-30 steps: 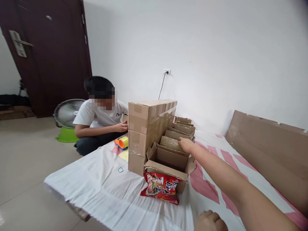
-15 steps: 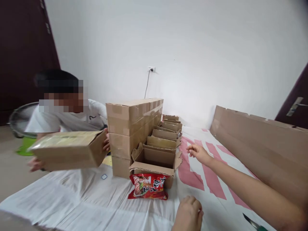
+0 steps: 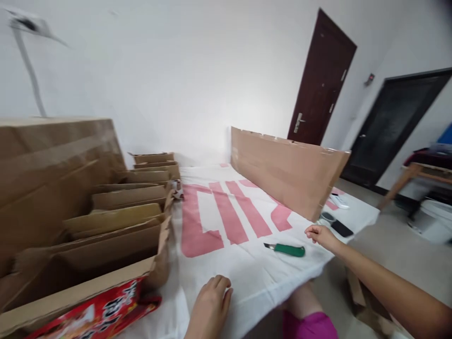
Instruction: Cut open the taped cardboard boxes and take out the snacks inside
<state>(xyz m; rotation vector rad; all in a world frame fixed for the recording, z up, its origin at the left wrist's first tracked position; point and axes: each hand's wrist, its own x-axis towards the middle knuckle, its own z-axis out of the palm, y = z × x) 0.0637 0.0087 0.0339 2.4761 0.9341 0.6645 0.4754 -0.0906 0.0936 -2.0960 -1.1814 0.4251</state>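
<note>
My left hand (image 3: pixel 211 306) rests on the white cloth (image 3: pixel 243 278) near the front edge, holding nothing, its fingers loosely bent and thumb apart. My right hand (image 3: pixel 322 237) is held over the cloth's right side, fingers curled together with nothing visible in them. Between the hands lies a utility knife (image 3: pixel 289 250) with a green handle, its blade pointing left; neither hand touches it. At lower left a red printed food packet (image 3: pixel 106 310) leans against the front of an open cardboard box (image 3: pixel 106 254), cut off by the frame's bottom edge.
Behind that box runs a row of open boxes (image 3: pixel 130 197), beside stacked closed cartons (image 3: pixel 60 155). A long cardboard panel (image 3: pixel 278 165) stands upright at the right. Past it are a dark phone (image 3: pixel 342 229), a roll of tape (image 3: pixel 327 217) and a white object (image 3: pixel 339 201).
The view has swung right, so the co-worker with the carton is out of sight. The knife now shows fully. My right hand has moved rightward, away from the boxes.
</note>
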